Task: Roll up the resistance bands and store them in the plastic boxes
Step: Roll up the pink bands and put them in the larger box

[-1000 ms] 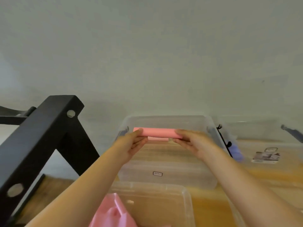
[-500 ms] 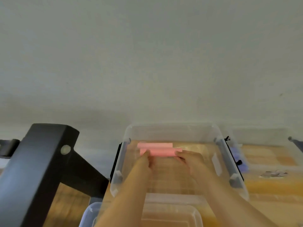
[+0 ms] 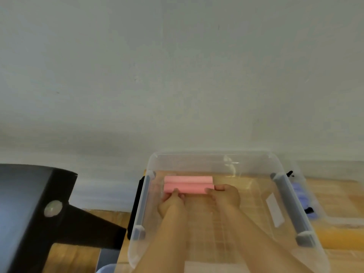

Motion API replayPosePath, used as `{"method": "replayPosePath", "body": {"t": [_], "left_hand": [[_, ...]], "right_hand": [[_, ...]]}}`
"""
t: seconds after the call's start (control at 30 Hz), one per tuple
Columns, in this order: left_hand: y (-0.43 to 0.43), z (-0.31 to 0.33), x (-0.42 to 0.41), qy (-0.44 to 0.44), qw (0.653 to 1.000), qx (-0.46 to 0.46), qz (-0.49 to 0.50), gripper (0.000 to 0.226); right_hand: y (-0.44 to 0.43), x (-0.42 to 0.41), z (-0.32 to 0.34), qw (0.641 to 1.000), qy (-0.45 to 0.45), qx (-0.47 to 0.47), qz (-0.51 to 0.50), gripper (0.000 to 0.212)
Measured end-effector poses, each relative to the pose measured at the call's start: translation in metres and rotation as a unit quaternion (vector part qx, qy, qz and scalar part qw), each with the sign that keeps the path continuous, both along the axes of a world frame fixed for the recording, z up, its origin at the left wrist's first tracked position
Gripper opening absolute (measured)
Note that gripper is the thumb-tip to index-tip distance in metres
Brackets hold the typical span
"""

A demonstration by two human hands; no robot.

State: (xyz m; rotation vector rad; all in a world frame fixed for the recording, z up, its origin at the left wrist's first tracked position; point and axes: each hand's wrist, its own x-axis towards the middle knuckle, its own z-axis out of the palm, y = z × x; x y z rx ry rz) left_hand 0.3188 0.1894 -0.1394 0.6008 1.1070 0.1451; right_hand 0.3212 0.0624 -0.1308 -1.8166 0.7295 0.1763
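At far left a black frame (image 3: 29, 203) runs out of view. Inside the clear box (image 3: 216, 157), the left hand (image 3: 171, 203) pinches one end of the near pink roll (image 3: 189, 187) (apparently touching a second roll (image 3: 188, 178) behind), the right hand (image 3: 226, 196) the other; purple items (image 3: 298, 191) are blurred.

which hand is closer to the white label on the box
Right. The right hand holds the pink roll's right end, with the label off to its right; the left hand holds the roll's left end, farther from the label.
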Motion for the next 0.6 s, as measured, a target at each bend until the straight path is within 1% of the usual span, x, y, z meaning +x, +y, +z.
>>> {"method": "replayPosePath", "body": {"t": [0.07,0.27,0.37,0.5,0.6], "left_hand": [[-0.001,-0.004,0.002,-0.006,1.0,0.0,0.009,0.025],[0.003,-0.01,-0.005,0.012,0.997,0.062,-0.041,0.023],[0.001,-0.011,-0.003,0.009,0.996,0.073,-0.059,0.024],[0.0,-0.011,0.001,0.018,0.994,0.086,-0.07,0.025],[0.0,-0.004,-0.001,0.021,0.99,0.099,-0.1,0.018]], "right_hand": [[-0.002,0.003,-0.001,1.0,-0.009,-0.02,0.006,0.027],[-0.002,0.003,-0.007,0.999,-0.019,-0.043,0.021,0.023],[0.001,0.003,-0.008,0.998,-0.022,-0.047,0.025,0.018],[0.006,0.002,-0.004,0.996,-0.014,-0.067,0.063,0.019],[0.005,0.003,-0.002,0.994,-0.008,-0.066,0.084,0.02]]}}
